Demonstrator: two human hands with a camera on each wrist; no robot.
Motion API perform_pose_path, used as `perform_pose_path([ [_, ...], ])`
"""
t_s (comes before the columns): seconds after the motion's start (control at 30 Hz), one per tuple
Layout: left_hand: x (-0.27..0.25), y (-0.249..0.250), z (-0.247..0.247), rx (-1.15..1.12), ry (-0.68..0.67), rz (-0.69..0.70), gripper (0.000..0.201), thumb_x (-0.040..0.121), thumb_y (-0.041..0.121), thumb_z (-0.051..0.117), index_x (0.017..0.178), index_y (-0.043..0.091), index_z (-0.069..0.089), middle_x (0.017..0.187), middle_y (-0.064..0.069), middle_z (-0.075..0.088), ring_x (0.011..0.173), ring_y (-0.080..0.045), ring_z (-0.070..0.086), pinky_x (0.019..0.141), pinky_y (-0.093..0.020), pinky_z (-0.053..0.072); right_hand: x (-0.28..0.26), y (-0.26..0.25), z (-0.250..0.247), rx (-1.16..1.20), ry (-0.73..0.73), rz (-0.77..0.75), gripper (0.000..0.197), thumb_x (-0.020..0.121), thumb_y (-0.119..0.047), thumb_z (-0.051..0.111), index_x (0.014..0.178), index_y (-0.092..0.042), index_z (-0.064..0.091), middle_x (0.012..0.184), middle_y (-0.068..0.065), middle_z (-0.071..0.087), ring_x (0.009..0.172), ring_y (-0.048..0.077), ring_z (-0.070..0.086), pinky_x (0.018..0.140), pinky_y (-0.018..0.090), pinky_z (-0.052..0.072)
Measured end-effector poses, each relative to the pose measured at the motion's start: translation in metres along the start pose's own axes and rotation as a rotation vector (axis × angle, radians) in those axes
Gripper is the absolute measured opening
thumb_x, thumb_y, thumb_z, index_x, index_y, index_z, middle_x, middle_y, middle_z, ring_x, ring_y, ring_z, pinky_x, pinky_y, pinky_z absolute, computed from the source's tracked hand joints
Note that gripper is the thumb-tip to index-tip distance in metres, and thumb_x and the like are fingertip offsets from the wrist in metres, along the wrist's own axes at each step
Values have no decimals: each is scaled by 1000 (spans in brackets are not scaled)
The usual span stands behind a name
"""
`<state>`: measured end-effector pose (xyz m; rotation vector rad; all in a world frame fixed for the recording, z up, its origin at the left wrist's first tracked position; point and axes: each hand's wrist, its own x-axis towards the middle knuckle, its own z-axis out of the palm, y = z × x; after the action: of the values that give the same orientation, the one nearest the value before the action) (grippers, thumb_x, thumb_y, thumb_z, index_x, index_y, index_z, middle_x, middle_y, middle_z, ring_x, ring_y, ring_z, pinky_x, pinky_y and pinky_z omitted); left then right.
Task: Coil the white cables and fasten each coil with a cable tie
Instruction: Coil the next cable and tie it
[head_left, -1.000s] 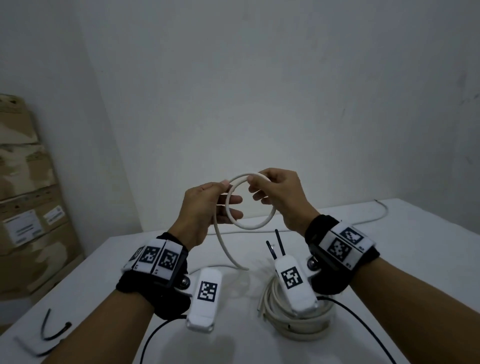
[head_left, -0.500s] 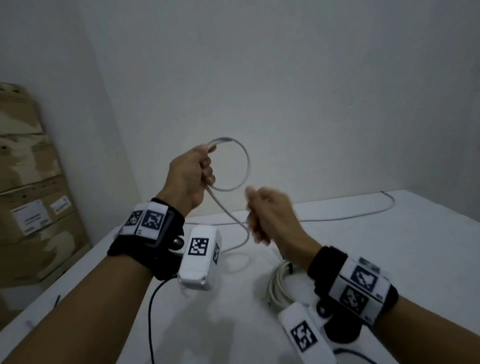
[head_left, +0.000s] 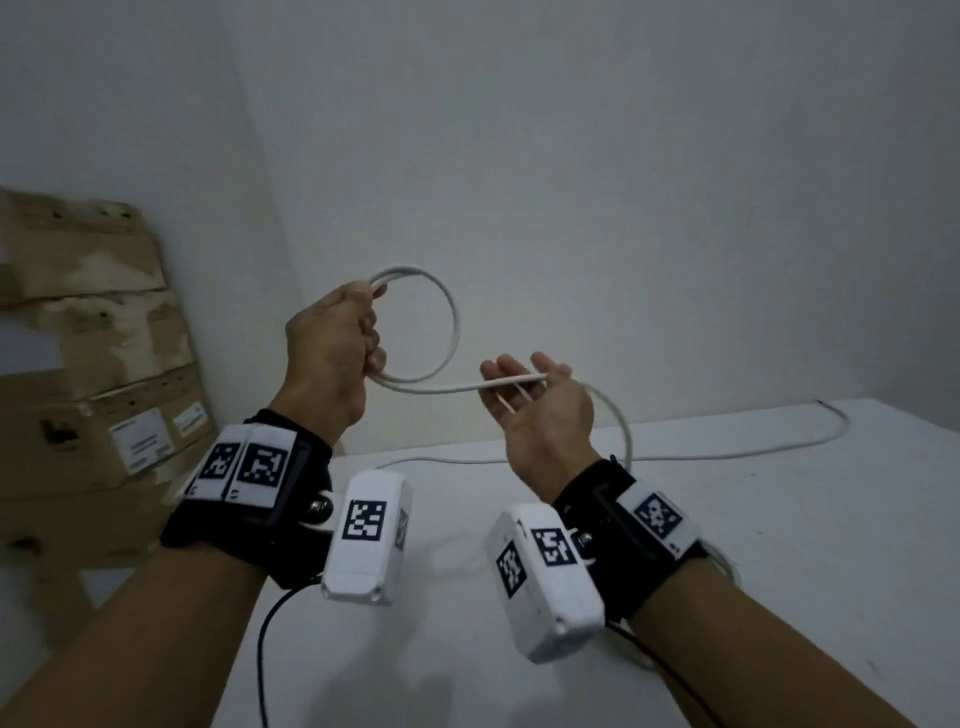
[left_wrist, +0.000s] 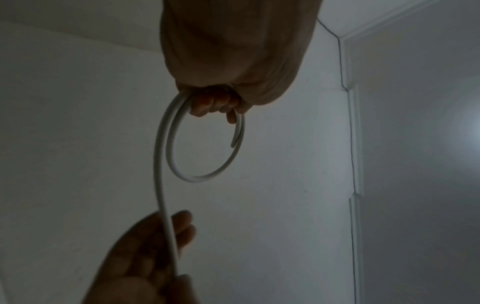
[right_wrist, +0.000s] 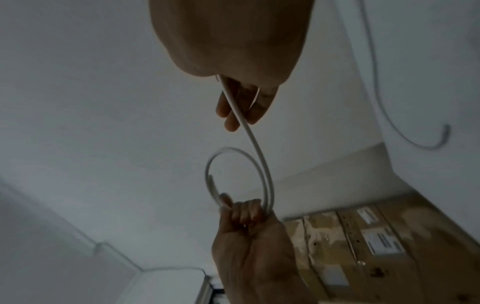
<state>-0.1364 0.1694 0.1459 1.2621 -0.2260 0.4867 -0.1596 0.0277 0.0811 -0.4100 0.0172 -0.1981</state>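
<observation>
My left hand (head_left: 363, 332) is raised and grips a white cable (head_left: 457, 387) where it closes into one round loop (head_left: 453, 322), the cut end poking past the fingers. From the loop the cable runs right across my right hand (head_left: 524, 374), which is palm up with its fingers nearly straight, then drops to the table. Thin pale strips show between those fingers; what they are I cannot tell. The left wrist view has the loop (left_wrist: 205, 176) under the curled fingers (left_wrist: 213, 105). In the right wrist view the cable (right_wrist: 253, 142) lies along the straight fingers (right_wrist: 231, 115).
The white table (head_left: 779, 571) carries the cable's slack (head_left: 727, 453) along its far edge. A second white coil (head_left: 724, 564) peeks out behind my right wrist. Stacked cardboard boxes (head_left: 104, 415) stand at the left against the wall.
My right hand let go of the loop, slid away along the cable and turned palm up to the right. My left hand lifted the loop and keeps hold of it.
</observation>
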Motion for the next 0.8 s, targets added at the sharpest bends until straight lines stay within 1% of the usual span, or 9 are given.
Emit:
perform_pose_path([
  [0.1,-2,-12,-19,46,1,-57,19,96,14,53,82,10,66,42,11,40,37,-4,29,35,-16,24,0,-6,15,-88,1,-168,32,104,-31,27,118,-12,49,66,9,55,55,24,57,64,36,52],
  [0.2,-7,-22,-32,67,-19,-114,20,97,17,52,83,11,66,43,12,38,34,-2,26,33,-15,22,5,-27,23,-136,67,-262,29,103,-30,25,105,-13,49,55,3,43,41,17,43,54,29,45],
  [0.27,-13,-28,-36,51,-89,-186,21,97,18,50,85,9,65,45,10,36,36,-3,26,32,-16,21,7,-39,24,-283,111,-208,28,102,-26,25,91,-12,46,55,2,35,39,14,34,50,26,41],
  [0.37,-27,-39,-28,84,-192,-269,21,98,17,50,87,6,65,47,9,35,36,-3,24,32,-15,19,11,-41,22,-712,109,-91,32,101,-27,23,77,-12,40,54,2,32,33,13,29,46,24,36],
  [0.43,-38,-48,-20,104,-267,-314,22,98,17,49,89,4,64,47,9,34,35,-2,23,33,-15,17,10,-41,20,-996,34,-42,38,102,-37,22,90,-10,45,57,2,35,35,12,29,43,22,34],
  [0.5,-47,-56,-13,117,-338,-345,23,98,18,49,91,3,65,48,9,34,36,-3,23,33,-15,18,10,-44,17,-1155,-51,7,46,102,-45,20,106,-9,47,60,3,36,42,12,29,43,23,33],
  [0.6,-56,-63,-4,132,-401,-369,24,97,20,51,94,3,67,52,9,33,39,-4,23,35,-15,20,8,-51,12,-1378,-125,23,40,102,-37,26,112,-8,52,65,5,40,48,14,31,45,25,32],
  [0.73,-63,-72,5,190,-435,-386,24,97,20,51,93,3,68,51,9,33,40,-4,23,36,-16,19,11,-60,-11,-1669,-50,-95,26,97,-20,35,79,-7,48,68,9,50,47,19,47,44,23,38],
  [0.8,-66,-77,5,247,-433,-380,24,97,19,51,92,3,69,50,9,34,40,-5,23,36,-16,19,14,-65,-27,-1577,-5,-77,25,96,-14,34,75,-6,44,68,12,52,48,23,53,46,25,44],
])
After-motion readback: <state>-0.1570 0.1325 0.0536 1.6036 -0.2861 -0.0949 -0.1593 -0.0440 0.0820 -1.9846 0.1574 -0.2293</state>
